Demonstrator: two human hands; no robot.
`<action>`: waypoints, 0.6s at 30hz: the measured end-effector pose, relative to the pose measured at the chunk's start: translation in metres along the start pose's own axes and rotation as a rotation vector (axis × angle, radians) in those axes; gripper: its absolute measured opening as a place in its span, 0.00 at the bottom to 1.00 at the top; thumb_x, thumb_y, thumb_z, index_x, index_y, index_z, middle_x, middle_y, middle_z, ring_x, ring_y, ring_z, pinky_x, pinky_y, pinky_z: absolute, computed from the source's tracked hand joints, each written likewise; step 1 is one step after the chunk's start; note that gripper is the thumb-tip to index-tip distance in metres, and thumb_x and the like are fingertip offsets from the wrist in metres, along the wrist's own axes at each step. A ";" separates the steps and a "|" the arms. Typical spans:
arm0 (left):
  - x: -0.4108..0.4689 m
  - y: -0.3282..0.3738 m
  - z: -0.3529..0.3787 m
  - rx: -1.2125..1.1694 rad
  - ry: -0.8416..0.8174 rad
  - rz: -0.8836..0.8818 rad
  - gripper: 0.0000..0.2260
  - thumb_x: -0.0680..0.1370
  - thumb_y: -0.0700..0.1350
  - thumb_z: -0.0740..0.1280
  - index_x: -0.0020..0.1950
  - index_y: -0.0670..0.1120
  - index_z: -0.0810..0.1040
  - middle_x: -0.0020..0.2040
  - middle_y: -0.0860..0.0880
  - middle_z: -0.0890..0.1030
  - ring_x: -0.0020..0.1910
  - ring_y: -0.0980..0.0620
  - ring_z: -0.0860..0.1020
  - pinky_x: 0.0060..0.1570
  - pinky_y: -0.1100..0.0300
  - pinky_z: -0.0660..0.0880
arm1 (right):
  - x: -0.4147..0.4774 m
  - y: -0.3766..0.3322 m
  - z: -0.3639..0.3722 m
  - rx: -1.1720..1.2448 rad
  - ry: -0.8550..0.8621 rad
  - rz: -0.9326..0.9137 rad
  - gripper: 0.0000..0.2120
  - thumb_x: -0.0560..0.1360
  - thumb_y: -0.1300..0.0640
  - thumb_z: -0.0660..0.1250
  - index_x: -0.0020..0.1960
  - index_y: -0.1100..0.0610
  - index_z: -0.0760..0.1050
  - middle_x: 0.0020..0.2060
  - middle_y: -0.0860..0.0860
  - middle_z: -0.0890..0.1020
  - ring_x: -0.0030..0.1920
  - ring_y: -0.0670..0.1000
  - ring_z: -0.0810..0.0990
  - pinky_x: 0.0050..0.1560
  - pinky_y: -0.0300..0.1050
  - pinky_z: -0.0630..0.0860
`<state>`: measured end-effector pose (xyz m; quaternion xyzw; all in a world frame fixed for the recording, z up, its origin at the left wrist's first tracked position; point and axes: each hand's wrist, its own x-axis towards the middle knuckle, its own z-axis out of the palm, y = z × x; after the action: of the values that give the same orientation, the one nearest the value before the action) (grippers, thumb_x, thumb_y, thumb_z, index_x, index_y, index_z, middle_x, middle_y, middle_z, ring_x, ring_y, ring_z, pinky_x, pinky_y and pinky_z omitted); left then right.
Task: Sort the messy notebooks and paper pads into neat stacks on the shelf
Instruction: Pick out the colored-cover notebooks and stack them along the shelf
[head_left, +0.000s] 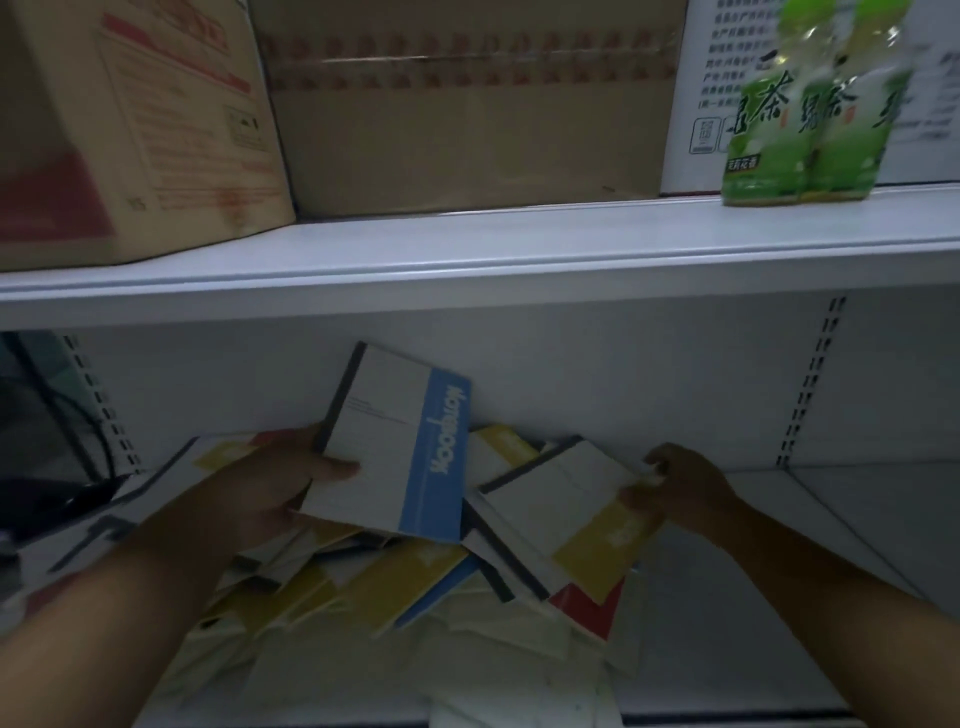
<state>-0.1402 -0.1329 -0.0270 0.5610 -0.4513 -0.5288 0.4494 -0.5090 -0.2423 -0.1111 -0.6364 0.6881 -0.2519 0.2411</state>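
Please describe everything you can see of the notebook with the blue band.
The blue notebook has a white cover, a dark spine along its left edge and a wide blue band on the right with white lettering reading NOTEBOOK. It looks like thin card and is closed. The left hand grips its left edge, thumb on the cover, holding it tilted above the pile.
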 end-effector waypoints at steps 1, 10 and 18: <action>-0.001 -0.003 -0.001 -0.043 -0.020 0.008 0.29 0.57 0.44 0.82 0.56 0.48 0.78 0.49 0.46 0.85 0.47 0.45 0.83 0.37 0.55 0.81 | -0.006 -0.002 0.000 -0.059 0.081 0.033 0.30 0.67 0.46 0.74 0.63 0.58 0.70 0.60 0.58 0.72 0.56 0.56 0.74 0.52 0.46 0.73; -0.004 -0.015 0.013 -0.152 -0.080 -0.019 0.20 0.70 0.34 0.68 0.59 0.51 0.76 0.54 0.44 0.82 0.53 0.42 0.79 0.38 0.52 0.81 | -0.060 -0.016 0.031 0.264 -0.014 0.369 0.53 0.65 0.36 0.72 0.76 0.60 0.49 0.73 0.59 0.61 0.70 0.59 0.66 0.67 0.51 0.68; -0.022 -0.018 0.012 -0.144 -0.067 -0.024 0.10 0.77 0.37 0.64 0.53 0.52 0.76 0.46 0.45 0.81 0.44 0.45 0.78 0.37 0.55 0.75 | -0.100 -0.040 -0.017 0.651 0.240 0.096 0.19 0.77 0.64 0.64 0.67 0.55 0.71 0.57 0.52 0.74 0.51 0.53 0.77 0.44 0.43 0.72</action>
<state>-0.1520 -0.1084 -0.0415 0.5146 -0.4203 -0.5835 0.4671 -0.4827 -0.1440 -0.0712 -0.4591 0.6242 -0.5195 0.3602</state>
